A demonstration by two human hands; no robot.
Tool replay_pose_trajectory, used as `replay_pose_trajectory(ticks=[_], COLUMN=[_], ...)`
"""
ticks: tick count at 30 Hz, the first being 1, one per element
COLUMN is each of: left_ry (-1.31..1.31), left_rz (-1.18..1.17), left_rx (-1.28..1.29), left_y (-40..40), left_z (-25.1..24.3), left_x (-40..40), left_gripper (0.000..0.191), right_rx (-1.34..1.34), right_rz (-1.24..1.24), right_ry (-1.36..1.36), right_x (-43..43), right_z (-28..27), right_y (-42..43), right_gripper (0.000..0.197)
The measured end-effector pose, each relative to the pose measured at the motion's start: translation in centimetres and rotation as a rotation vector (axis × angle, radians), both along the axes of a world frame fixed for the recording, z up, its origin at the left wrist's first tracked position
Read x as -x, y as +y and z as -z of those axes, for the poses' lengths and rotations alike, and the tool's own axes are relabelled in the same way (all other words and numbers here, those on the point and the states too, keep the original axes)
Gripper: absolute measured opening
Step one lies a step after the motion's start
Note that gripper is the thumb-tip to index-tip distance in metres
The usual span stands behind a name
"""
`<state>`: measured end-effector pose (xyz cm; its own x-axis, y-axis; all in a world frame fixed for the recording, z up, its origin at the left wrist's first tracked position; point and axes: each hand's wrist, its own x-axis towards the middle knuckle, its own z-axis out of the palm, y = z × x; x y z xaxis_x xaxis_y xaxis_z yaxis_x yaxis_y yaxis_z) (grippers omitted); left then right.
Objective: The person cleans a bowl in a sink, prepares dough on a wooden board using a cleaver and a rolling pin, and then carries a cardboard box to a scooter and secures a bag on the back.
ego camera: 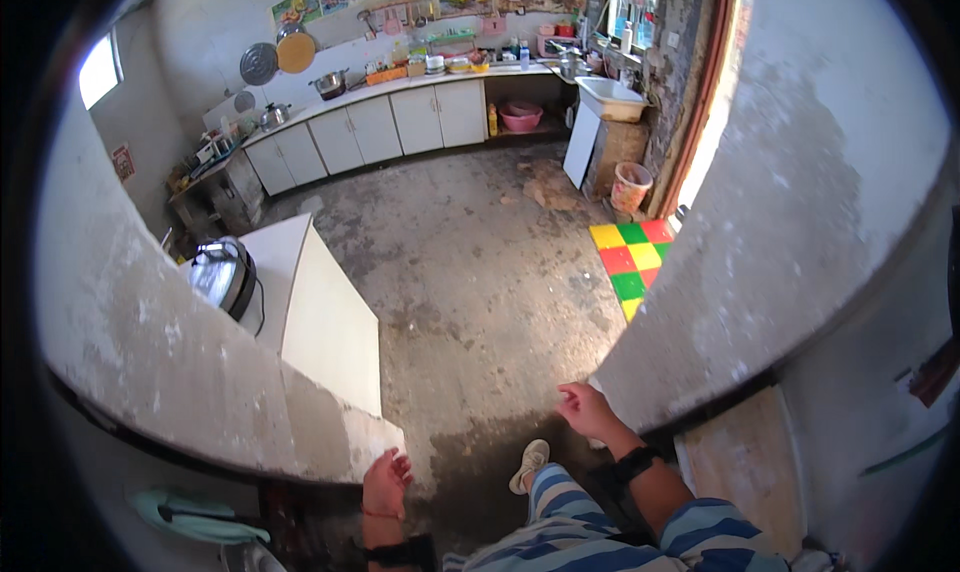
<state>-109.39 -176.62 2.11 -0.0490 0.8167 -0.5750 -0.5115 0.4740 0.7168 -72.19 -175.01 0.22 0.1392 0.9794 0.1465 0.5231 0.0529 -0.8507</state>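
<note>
My left hand (387, 480) is empty, its fingers loosely bent, near the end of the plastered wall (322, 422) on the left side of the doorway. My right hand (585, 411) hangs beside the opposite wall end (660, 362), half curled with nothing visible in it. Both wrists wear dark bands. Between the hands a concrete floor (480, 294) stretches into a kitchen, and one of my feet, in a pale shoe (531, 463), is on a darker patch at the threshold.
White base cabinets (360, 133) line the far wall under a cluttered counter. An electric pan-like appliance (225, 276) with a cord sits on a white cabinet (330, 317) at left. At right are a sink (611, 96), a bin (630, 188) and a coloured checkered mat (634, 261).
</note>
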Motion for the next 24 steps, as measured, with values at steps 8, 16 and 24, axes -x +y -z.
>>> replay_pose_trajectory(ticks=[8, 16, 24], left_ry=[0.285, -0.263, 0.458], left_rz=[-0.285, -0.142, -0.037], left_rx=[0.004, -0.277, 0.116], left_y=[10.5, 20.4, 46.7], left_z=[0.0, 6.7, 1.7], left_x=[4.5, 11.0, 2.4], left_gripper=[0.029, 0.025, 0.074], right_rx=[-0.276, -0.114, 0.049], right_rz=[0.53, 0.327, 0.608], right_ry=[0.016, 0.359, -0.255], right_x=[-5.7, -5.3, -14.4], right_z=[-3.9, -7.1, -3.7], right_y=[16.7, 32.4, 41.6], right_gripper=[0.034, 0.05, 0.053])
